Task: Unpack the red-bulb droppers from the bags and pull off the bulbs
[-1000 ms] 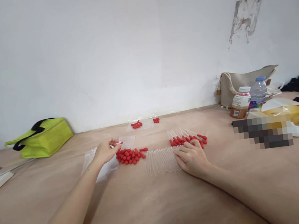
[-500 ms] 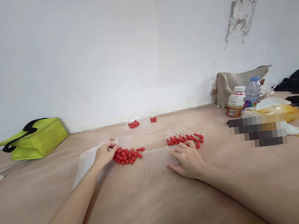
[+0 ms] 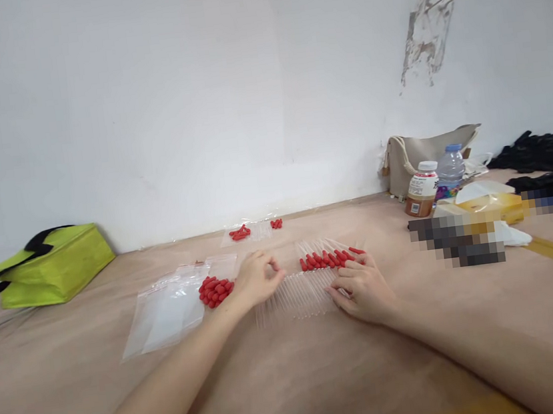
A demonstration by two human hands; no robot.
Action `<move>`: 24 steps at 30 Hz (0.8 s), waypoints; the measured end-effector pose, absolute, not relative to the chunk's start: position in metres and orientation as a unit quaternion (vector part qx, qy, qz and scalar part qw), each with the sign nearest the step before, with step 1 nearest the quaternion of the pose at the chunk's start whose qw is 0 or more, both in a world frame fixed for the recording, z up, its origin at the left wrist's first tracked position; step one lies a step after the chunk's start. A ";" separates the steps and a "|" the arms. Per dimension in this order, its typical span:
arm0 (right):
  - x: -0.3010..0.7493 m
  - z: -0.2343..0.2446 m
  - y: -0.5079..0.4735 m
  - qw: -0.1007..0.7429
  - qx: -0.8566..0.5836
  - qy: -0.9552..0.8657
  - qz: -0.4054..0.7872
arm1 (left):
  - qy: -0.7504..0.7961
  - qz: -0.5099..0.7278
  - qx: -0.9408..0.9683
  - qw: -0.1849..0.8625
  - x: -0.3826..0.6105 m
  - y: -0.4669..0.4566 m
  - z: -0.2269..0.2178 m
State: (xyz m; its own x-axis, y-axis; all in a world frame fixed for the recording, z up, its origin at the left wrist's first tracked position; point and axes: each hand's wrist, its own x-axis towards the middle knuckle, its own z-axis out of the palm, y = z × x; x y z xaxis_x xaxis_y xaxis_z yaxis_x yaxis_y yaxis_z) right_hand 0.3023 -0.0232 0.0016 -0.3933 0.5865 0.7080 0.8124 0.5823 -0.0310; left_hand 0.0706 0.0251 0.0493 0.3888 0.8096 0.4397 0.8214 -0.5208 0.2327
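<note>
My left hand [image 3: 259, 280] hovers over the left end of a row of clear glass tubes [image 3: 295, 297], fingers pinched together; what they hold is too small to see. Just left of it lies a small heap of red rubber bulbs [image 3: 215, 290]. My right hand [image 3: 363, 288] rests on the right end of the tube row with its fingers curled down; I cannot make out what they grip. Behind both hands lies a fan of tubes fitted with red bulbs [image 3: 330, 258].
Clear zip bags [image 3: 165, 309] lie to the left. Another bag holding red-bulbed tubes [image 3: 245, 232] sits near the wall. A lime green bag [image 3: 44, 265] is far left. At right stand a brown bottle [image 3: 419, 189], a water bottle [image 3: 449, 171], a beige bag [image 3: 426, 152] and a tissue pack [image 3: 492, 204].
My left hand has left the zip bag and red bulb heap and moved right to the tube row, now pinched. My right hand's fingers have curled. The camera has turned slightly right.
</note>
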 end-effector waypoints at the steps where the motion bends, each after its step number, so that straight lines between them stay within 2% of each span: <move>1: 0.305 0.000 -0.025 0.358 -0.428 -0.814 -0.161 | -0.483 -0.248 -0.839 0.007 0.085 0.029 0.049; 7: 0.316 -0.001 -0.030 0.404 -0.447 -0.785 -0.145 | -0.515 -0.215 -0.830 -0.021 0.138 0.061 0.042; 14: 0.316 0.001 -0.030 0.408 -0.463 -0.778 -0.120 | -0.582 -0.196 -0.787 -0.064 0.151 0.070 0.031; 19: 0.317 -0.003 -0.029 0.409 -0.464 -0.778 -0.112 | -0.604 -0.225 -0.762 -0.066 0.141 0.055 0.037; 24: 0.314 0.001 -0.033 0.450 -0.451 -0.761 -0.121 | -0.556 -0.268 -0.786 -0.038 0.092 0.009 0.043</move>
State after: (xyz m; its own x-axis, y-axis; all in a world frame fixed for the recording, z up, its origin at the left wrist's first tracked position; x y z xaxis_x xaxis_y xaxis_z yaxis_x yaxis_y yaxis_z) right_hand 0.3143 -0.0326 0.0012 -0.1871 0.5773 0.7948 0.7957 0.5635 -0.2219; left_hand 0.0920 0.0087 0.0433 0.2370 0.8947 0.3787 0.8538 -0.3778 0.3583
